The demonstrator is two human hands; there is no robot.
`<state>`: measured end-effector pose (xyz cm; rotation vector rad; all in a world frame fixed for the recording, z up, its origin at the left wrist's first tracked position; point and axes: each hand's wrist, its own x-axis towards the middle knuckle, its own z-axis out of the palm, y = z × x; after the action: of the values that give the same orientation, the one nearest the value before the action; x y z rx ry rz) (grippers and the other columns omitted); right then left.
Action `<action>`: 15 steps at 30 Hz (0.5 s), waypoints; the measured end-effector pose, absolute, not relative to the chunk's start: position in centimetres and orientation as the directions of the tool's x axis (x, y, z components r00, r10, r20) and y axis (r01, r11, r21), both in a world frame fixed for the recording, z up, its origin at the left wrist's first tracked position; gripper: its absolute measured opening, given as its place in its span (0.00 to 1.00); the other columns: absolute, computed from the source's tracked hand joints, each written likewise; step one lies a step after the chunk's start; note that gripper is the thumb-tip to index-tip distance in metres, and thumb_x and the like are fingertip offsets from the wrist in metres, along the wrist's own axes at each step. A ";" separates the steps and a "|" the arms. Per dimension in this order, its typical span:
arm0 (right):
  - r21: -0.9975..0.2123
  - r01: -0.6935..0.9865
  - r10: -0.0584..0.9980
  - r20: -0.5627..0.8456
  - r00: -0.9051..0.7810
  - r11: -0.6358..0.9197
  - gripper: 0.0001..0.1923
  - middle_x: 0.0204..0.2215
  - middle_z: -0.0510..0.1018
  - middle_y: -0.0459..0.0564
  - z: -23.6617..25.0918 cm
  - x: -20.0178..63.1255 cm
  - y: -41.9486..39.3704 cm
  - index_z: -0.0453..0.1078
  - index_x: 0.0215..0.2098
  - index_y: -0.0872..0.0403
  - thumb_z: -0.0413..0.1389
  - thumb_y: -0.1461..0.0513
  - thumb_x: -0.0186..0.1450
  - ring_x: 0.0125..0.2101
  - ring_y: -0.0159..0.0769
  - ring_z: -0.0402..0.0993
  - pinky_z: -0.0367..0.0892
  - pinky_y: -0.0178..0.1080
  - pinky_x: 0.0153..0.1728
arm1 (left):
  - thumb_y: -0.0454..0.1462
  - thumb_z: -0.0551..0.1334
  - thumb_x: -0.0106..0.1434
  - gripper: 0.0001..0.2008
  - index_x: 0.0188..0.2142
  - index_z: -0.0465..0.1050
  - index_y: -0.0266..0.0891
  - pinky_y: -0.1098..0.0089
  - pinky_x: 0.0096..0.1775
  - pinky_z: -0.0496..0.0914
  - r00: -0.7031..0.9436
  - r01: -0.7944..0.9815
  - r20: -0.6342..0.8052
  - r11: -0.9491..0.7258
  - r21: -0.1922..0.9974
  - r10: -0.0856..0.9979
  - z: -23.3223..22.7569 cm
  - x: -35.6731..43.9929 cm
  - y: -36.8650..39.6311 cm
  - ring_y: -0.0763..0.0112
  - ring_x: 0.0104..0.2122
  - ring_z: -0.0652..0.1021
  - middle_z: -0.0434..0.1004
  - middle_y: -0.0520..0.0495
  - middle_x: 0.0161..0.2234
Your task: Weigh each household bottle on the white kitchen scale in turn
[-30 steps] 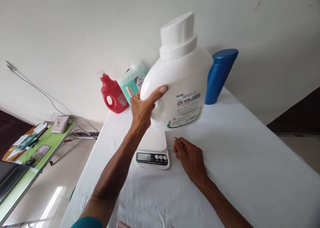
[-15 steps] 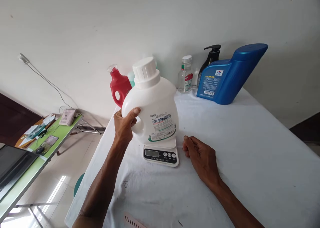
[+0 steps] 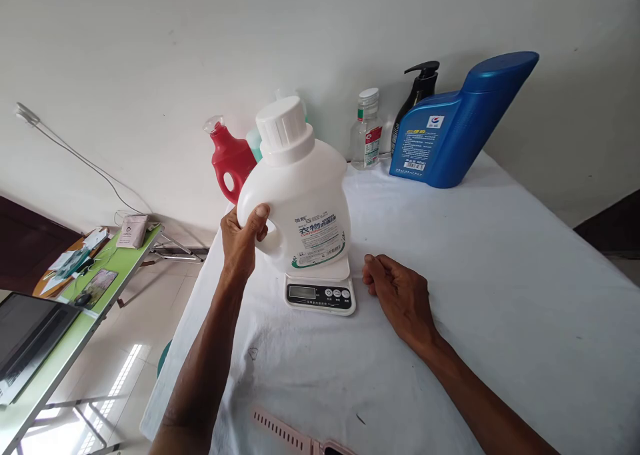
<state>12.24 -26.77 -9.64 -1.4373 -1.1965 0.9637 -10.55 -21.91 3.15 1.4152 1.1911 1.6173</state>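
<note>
Large white plastic detergent jug (image 3: 300, 202) with a ribbed white screw cap (image 3: 283, 127) and a printed label (image 3: 320, 236), upright on or just above the weighing plate of a small white digital kitchen scale (image 3: 320, 294); contact between base and plate cannot be confirmed, since the jug's body covers the plate. The left hand (image 3: 241, 240), at 9 o'clock of the jug, is closed around the moulded handle, thumb over the top and fingers wrapped through the opening. The right hand (image 3: 400, 294), at 3 o'clock of the scale, lies loosely curled on the white tablecloth (image 3: 500, 308), holding nothing and just clear of the scale's edge.

Risks, as judged: the jug is wider than the plate, so an off-centre base could tip it toward 9 o'clock once the handle is let go; any weight carried by the gripping hand would falsify the reading; the curled fingers beside the scale could nudge its housing.

Hard to make out: the scale's display (image 3: 302, 292) shows no legible digits; the label text is too small to read. At 12 o'clock, a red handled bottle (image 3: 230, 162) is partly hidden by the jug, and a pale green container behind it is almost wholly covered. Farther toward 1 o'clock stand a small clear bottle (image 3: 367, 130), a black pump bottle (image 3: 417, 92) and a blue oil canister (image 3: 460, 122). A pink strap (image 3: 283, 432) is cut off at 6 o'clock
</note>
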 end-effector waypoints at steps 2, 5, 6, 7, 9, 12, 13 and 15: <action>-0.981 0.192 0.981 0.020 0.191 -0.018 0.29 0.22 0.75 0.48 -9.6 12.2 -26.8 0.65 0.23 0.49 0.52 0.38 0.71 0.22 0.35 0.69 0.66 0.38 0.26 | 0.60 0.70 0.62 0.28 0.23 0.69 0.41 0.67 0.30 0.64 -0.161 0.195 0.437 -0.406 0.893 0.885 3.0 -11.2 -22.2 0.72 0.24 0.67 0.65 0.51 0.21; -0.982 0.191 0.983 0.027 0.183 -0.009 0.30 0.22 0.75 0.47 -9.6 12.2 -26.9 0.65 0.23 0.50 0.51 0.38 0.72 0.22 0.34 0.69 0.65 0.38 0.27 | 0.66 0.62 0.66 0.32 0.28 0.75 0.41 0.65 0.37 0.71 -0.167 0.282 0.483 -0.428 0.859 0.860 2.7 -12.2 -22.1 0.65 0.32 0.75 0.73 0.46 0.27; -0.982 0.189 0.983 0.028 0.183 -0.007 0.30 0.22 0.74 0.47 -9.5 12.2 -26.9 0.66 0.23 0.50 0.52 0.38 0.72 0.22 0.34 0.69 0.65 0.38 0.26 | 0.68 0.59 0.66 0.33 0.29 0.76 0.41 0.64 0.38 0.72 -0.182 0.268 0.474 -0.420 0.867 0.861 2.5 -12.6 -21.9 0.64 0.33 0.76 0.74 0.45 0.29; -0.983 0.186 0.982 0.028 0.185 -0.007 0.30 0.22 0.74 0.48 -9.6 12.2 -26.9 0.66 0.23 0.50 0.52 0.38 0.71 0.22 0.34 0.68 0.65 0.37 0.26 | 0.69 0.56 0.67 0.34 0.30 0.76 0.42 0.64 0.39 0.72 -0.203 0.238 0.456 -0.408 0.881 0.866 2.2 -13.0 -21.6 0.63 0.34 0.76 0.75 0.45 0.30; -0.984 0.178 0.982 0.023 0.190 -0.011 0.30 0.22 0.75 0.48 -9.6 12.2 -26.8 0.66 0.23 0.50 0.52 0.38 0.71 0.22 0.34 0.69 0.65 0.37 0.26 | 0.69 0.53 0.69 0.35 0.31 0.75 0.42 0.66 0.38 0.73 -0.273 0.154 0.392 -0.362 0.919 0.879 0.8 -13.7 -20.8 0.65 0.33 0.76 0.74 0.46 0.30; -0.985 0.173 0.981 0.020 0.194 -0.014 0.30 0.22 0.75 0.49 -9.8 12.2 -26.7 0.66 0.23 0.49 0.52 0.37 0.70 0.22 0.34 0.69 0.65 0.37 0.25 | 0.66 0.54 0.70 0.33 0.26 0.69 0.42 0.69 0.33 0.69 -0.446 0.065 0.236 -0.232 0.971 0.863 -2.8 -14.6 -19.7 0.70 0.28 0.71 0.69 0.49 0.26; -0.985 0.173 0.981 0.019 0.193 -0.015 0.30 0.22 0.75 0.49 -9.8 12.2 -26.7 0.66 0.23 0.49 0.52 0.37 0.70 0.22 0.34 0.68 0.65 0.37 0.25 | 0.63 0.57 0.70 0.32 0.24 0.66 0.41 0.71 0.30 0.66 -0.491 0.074 0.189 -0.176 0.982 0.850 -4.1 -14.7 -19.5 0.72 0.25 0.68 0.66 0.51 0.23; -0.984 0.179 0.980 0.019 0.198 -0.017 0.30 0.22 0.74 0.48 -9.9 12.2 -26.7 0.66 0.23 0.49 0.52 0.37 0.69 0.21 0.34 0.68 0.65 0.37 0.25 | 0.58 0.62 0.69 0.31 0.20 0.58 0.42 0.71 0.26 0.59 -0.525 0.093 0.142 -0.110 0.990 0.839 -6.6 -15.0 -19.3 0.75 0.21 0.61 0.57 0.54 0.18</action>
<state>12.16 -26.66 -9.85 -1.4277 -1.1873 0.9677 -14.95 -19.29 -6.59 1.0364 1.5954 1.6910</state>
